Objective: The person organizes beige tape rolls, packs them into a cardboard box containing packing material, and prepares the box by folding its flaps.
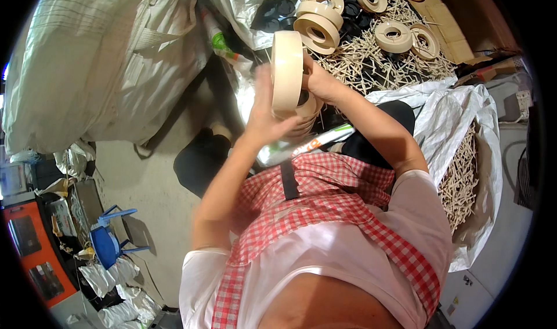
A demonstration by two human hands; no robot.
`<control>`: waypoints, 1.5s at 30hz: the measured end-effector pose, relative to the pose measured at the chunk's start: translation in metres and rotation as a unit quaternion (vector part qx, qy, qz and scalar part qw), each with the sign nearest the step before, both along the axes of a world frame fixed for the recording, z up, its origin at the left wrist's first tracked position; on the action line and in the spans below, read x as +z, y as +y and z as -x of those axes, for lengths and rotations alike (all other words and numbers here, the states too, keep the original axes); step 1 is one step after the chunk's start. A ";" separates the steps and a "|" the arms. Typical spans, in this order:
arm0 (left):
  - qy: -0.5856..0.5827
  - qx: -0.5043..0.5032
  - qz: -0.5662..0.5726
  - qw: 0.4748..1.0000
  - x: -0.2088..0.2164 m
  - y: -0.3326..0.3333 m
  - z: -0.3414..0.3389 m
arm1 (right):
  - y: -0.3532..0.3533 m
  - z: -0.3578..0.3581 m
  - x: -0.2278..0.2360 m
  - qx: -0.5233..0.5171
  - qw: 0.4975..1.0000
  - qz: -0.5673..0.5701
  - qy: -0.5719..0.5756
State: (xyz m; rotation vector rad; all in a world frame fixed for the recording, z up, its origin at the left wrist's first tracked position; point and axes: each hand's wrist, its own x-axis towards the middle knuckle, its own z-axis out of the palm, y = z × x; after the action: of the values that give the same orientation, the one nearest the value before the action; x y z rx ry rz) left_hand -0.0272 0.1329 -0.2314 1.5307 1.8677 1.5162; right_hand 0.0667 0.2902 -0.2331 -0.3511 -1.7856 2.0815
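Head view: ring [287, 73] upright, broad band outward, between the hands. Right hand [318, 83] pinches the ring's right side; fingertips hidden behind it. Left hand [267, 111] spread along its left side, thumb apart; blurred, so pressure can't be told. Two-sided hold probably steadies a piece wide for one palm. Ring stack [307, 120] just below the ring, presumably piled to save room; lower part hidden, count unclear. Sticks [354, 76] right of the ring, heaped loose; black pieces [272, 14] above it, shapes hard to make out.
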 end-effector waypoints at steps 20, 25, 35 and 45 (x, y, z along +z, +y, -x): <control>-0.648 0.041 0.030 0.760 -0.110 -0.011 -0.039 | 0.050 -0.055 -0.097 -0.095 0.958 -0.212 -0.168; -0.418 0.008 -0.005 0.908 -0.006 -0.021 -0.036 | -0.019 -0.097 0.001 -0.256 0.938 -0.226 0.063; 0.246 0.108 -0.288 0.919 0.344 -0.061 0.076 | -0.026 0.129 0.309 -0.291 0.653 -0.445 0.540; 0.051 0.175 -0.085 0.980 0.284 -0.044 0.137 | 0.031 0.132 0.294 -0.200 0.709 -0.591 0.329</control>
State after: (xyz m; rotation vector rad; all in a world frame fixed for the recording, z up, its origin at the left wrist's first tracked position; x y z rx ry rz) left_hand -0.1642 0.0892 0.0530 1.4274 2.2083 1.8207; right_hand -0.0655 0.3216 0.0604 0.3247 -1.8836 0.3608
